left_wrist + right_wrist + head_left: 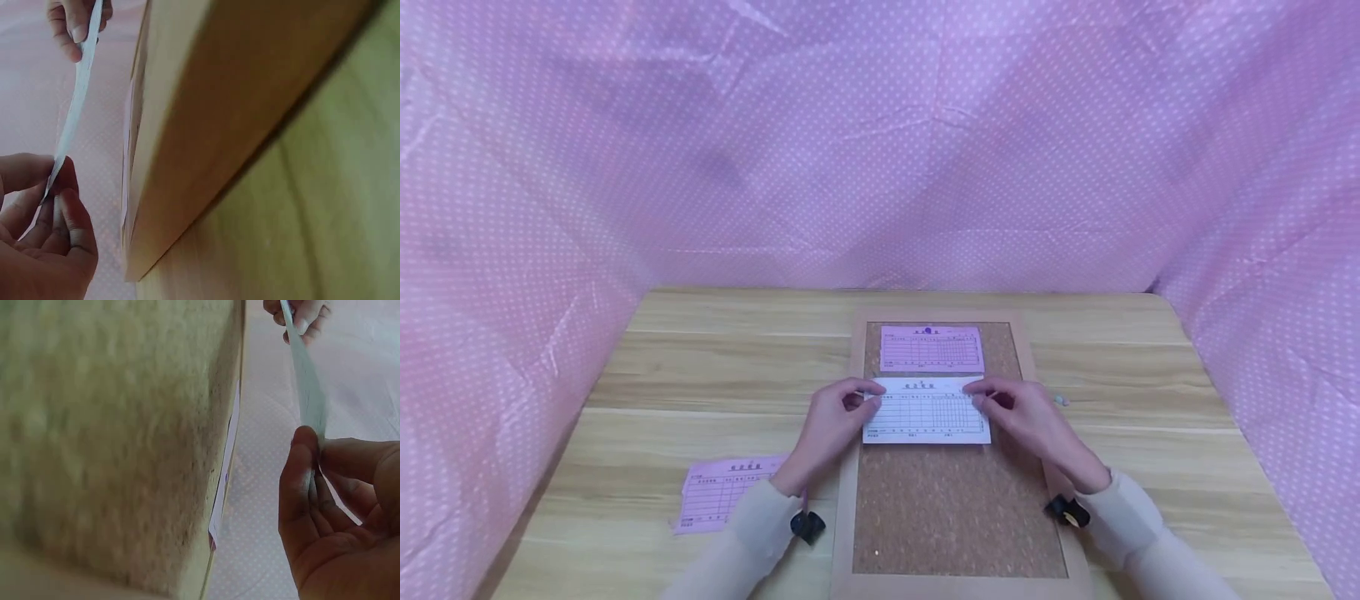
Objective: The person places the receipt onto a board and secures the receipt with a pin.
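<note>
White form [925,410] held over the cork board [955,508], just near of a pink form [932,348] lying on the board's far end. Left hand [833,425] pinches its left edge between thumb and curled fingers; right hand [1024,417] pinches its right edge likewise. Long axis runs left to right, header toward the far side. 1 further pink form [726,492] lies on the bench [700,367], near left.
</note>
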Demonstrator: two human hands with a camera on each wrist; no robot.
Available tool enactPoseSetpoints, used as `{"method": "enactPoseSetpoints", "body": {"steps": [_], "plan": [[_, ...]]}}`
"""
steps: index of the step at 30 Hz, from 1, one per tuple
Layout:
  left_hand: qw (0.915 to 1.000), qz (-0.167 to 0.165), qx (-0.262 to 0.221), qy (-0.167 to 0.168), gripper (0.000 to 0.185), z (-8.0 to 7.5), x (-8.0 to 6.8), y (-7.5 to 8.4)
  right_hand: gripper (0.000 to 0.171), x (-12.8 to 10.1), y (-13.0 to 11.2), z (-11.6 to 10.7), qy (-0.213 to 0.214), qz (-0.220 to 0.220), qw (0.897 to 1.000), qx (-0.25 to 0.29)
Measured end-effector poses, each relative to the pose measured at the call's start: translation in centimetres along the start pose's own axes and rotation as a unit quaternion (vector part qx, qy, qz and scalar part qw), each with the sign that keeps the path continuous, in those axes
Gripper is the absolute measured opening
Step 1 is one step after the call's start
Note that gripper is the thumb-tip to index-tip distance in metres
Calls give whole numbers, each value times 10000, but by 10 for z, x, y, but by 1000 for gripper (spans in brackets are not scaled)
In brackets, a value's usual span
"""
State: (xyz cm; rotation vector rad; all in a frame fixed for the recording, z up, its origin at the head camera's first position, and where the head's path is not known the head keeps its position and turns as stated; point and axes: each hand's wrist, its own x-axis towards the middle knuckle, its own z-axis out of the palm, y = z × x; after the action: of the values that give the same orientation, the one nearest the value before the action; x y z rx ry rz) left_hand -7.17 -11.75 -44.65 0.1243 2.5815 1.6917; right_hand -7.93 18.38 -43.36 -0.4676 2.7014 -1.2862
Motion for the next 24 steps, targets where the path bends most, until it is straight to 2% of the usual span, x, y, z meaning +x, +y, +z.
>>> {"method": "enactPoseSetpoints", "body": {"steps": [6,12,19,24], "plan": [[9976,88,521,-441,15,-2,5,0,21,1,1,-2,-173,-77,9989,-427],[9900,39,1065,-920,17,1,10,0,22,6,5,-5,-431,-74,9966,-703],[9816,421,1461,-1158,25,4,16,0,24,12,10,-11,-602,-265,9940,-878],[9710,676,1882,-1310,31,7,18,-1,26,15,14,-12,-725,-176,9918,-1037]]}}
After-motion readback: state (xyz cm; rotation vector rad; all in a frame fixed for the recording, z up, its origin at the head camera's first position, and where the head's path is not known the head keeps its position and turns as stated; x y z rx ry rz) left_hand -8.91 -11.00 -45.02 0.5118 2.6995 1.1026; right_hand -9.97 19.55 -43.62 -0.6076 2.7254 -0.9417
